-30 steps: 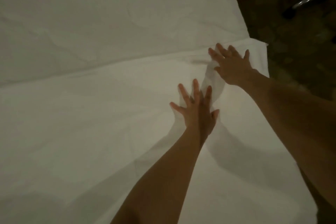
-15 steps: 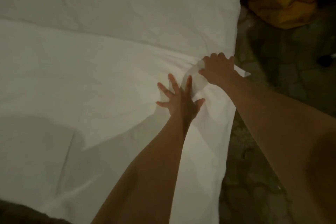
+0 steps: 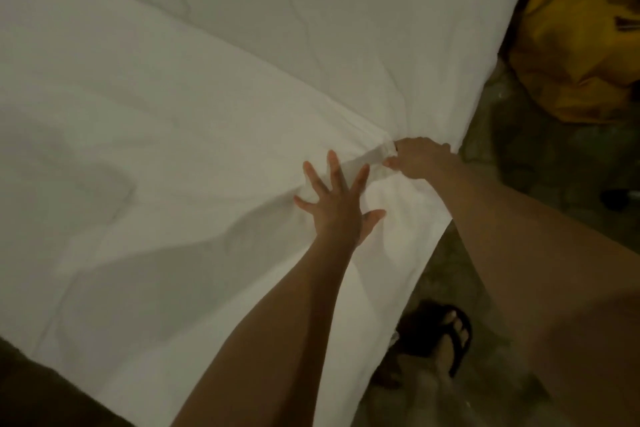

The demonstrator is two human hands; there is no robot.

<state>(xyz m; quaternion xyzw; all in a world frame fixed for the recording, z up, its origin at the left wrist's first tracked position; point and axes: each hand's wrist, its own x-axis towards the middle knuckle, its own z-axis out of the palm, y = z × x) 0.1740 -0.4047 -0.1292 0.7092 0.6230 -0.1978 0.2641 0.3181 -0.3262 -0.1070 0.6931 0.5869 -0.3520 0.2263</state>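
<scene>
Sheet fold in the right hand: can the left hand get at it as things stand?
Probably yes. The left hand lies flat and spread on the white sheet, its fingertips close beside the fold that the right hand pinches; nothing lies between them.

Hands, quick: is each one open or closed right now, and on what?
Left hand: open, fingers spread, pressing flat on the sheet.
Right hand: closed, pinching a fold of the sheet.
</scene>
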